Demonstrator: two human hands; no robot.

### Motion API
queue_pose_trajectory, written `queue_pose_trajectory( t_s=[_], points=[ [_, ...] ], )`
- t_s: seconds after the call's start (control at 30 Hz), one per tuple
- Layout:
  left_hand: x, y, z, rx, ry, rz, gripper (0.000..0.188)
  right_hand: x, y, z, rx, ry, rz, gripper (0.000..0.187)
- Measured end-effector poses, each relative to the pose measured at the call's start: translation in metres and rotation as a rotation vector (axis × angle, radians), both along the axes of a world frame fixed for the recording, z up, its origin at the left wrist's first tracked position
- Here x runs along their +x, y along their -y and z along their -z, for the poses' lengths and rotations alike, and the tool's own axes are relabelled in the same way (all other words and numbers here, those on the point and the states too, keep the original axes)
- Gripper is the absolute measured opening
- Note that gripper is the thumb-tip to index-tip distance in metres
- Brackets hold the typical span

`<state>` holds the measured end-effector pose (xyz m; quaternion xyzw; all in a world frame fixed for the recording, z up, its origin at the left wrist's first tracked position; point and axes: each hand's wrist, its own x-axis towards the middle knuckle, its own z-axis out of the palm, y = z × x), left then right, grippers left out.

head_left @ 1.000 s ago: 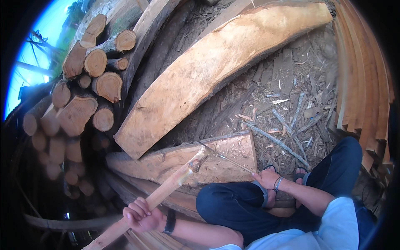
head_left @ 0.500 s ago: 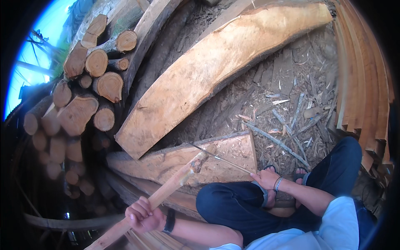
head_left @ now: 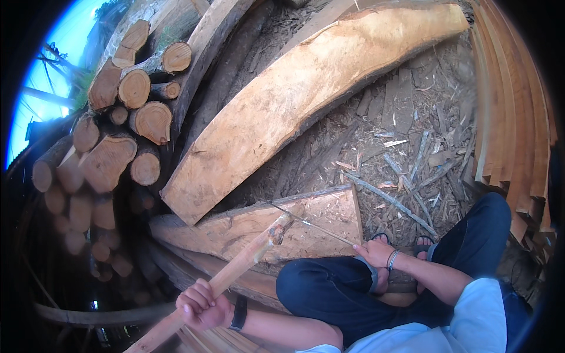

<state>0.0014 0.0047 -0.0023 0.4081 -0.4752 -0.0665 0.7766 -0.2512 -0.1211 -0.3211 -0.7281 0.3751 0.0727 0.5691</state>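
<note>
My left hand is wrapped round a long peeled wooden pole, which slants up and away to the right. Bark and a knot mark the pole's far end, which lies over a short thick slab in front of my knees. In my right hand, beside my right shin, is a thin, long tool. It crosses the pole near the knotted end; whether it is a blade seen edge-on I cannot tell. The fingers of that hand partly hide its grip.
A big curved slab lies beyond the short one. Cut logs are stacked at the left. Sawn boards stand along the right. Sticks and wood chips litter the ground. My bent legs are close beneath my hands.
The pole's near end has shifted very slightly to the right. Both hands keep their grips in nearly the same places, and the view has moved a touch.
</note>
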Motion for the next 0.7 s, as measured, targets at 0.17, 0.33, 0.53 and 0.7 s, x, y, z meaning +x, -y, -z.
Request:
queue_pose_trajectory(
  t_s=[0.17, 0.33, 0.53, 0.7],
  points=[
    [0.004, -0.007, -0.002, -0.005, 0.005, -0.002, 0.036, 0.005, -0.005, -0.069, -0.162, 0.108, -0.049, 0.072],
    [0.004, -0.004, -0.004, 0.007, 0.027, 0.015, 0.036, 0.003, -0.012, -0.021, -0.234, 0.026, -0.062, 0.069],
    [0.002, -0.006, -0.001, 0.006, 0.007, 0.011, 0.037, 0.001, -0.010, 0.005, -0.105, -0.083, -0.039, 0.068],
    [0.003, -0.011, -0.004, 0.016, 0.020, 0.023, 0.037, 0.002, -0.007, -0.024, -0.111, 0.027, -0.088, 0.069]
  ],
)
